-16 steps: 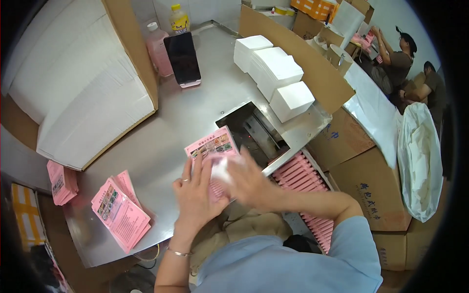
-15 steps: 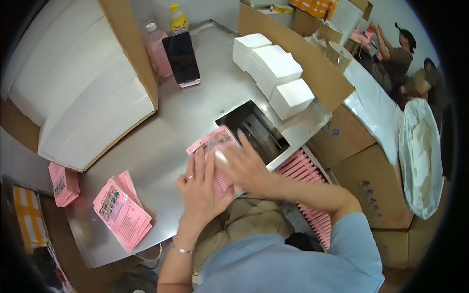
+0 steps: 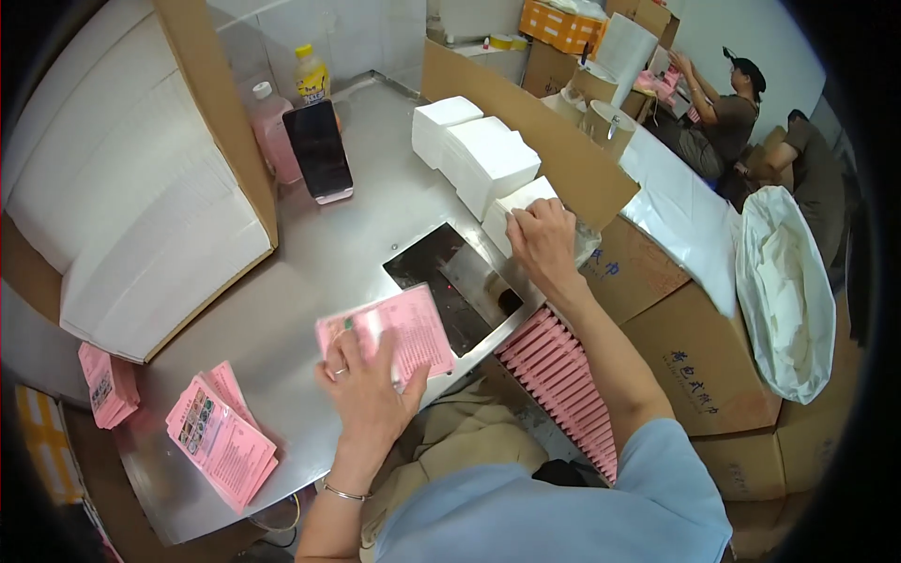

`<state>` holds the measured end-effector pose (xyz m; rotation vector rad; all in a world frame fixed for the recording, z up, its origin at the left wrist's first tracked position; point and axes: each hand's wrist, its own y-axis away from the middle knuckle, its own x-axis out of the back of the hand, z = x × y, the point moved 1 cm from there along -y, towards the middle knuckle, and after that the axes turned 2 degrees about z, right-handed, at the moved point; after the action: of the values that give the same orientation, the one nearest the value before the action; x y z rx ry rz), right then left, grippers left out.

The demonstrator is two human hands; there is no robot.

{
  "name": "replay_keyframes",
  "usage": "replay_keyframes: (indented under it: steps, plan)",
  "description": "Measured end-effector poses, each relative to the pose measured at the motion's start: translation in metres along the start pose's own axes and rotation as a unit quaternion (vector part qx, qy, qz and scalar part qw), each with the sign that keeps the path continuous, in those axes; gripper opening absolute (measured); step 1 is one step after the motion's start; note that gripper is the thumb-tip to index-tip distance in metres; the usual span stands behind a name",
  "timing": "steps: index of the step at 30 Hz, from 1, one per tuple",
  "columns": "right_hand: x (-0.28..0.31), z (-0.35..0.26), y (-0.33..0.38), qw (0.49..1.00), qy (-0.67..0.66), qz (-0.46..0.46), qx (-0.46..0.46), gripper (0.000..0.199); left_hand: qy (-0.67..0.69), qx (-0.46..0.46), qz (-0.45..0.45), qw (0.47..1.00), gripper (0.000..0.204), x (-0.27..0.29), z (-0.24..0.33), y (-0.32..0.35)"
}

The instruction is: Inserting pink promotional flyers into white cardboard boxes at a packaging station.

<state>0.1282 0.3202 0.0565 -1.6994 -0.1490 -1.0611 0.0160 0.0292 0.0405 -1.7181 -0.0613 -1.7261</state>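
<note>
My left hand (image 3: 368,387) lies on a pink printed packet (image 3: 413,324) at the near edge of the steel table (image 3: 310,272), fingers spread over its lower left part and holding it. My right hand (image 3: 542,239) is stretched out to the nearest white paper stack (image 3: 519,199), with its fingertips curled on the stack's near top edge. Two more white stacks (image 3: 483,155) stand just behind it. Between my hands a dark square plate (image 3: 450,281) is set in the table.
A big cardboard box of white sheets (image 3: 141,206) fills the left. A propped phone (image 3: 319,150) and two bottles (image 3: 282,113) stand at the back. Pink packets lie at the left (image 3: 221,441) and in rows (image 3: 563,375) at the right. Two people (image 3: 727,108) work at the far right.
My right hand has left the pink packet and reached back right to the white stack. My left hand stays on the packet, which has shifted slightly.
</note>
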Motion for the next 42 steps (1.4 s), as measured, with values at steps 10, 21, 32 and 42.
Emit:
replay_keyframes:
  steps: [10,21,32,42]
  plan:
    - [0.001,0.013,0.001,0.995,-0.091,0.043,-0.025,0.028,0.082,-0.026,-0.059,0.995,0.056,0.009,-0.014,0.007]
    - [0.026,-0.15,0.078,0.923,-0.232,-0.104,0.29,0.024,0.203,-0.037,-0.069,0.976,0.085,0.021,-0.009,0.009]
    - [-0.012,-0.071,0.044,0.919,-0.173,-0.352,0.038,0.014,0.332,0.033,-0.126,0.934,0.04,0.088,-0.044,0.036]
    - [-0.012,0.001,0.009,1.0,0.002,-0.004,0.024,0.02,-0.108,0.156,0.08,0.979,0.011,0.092,-0.179,0.112]
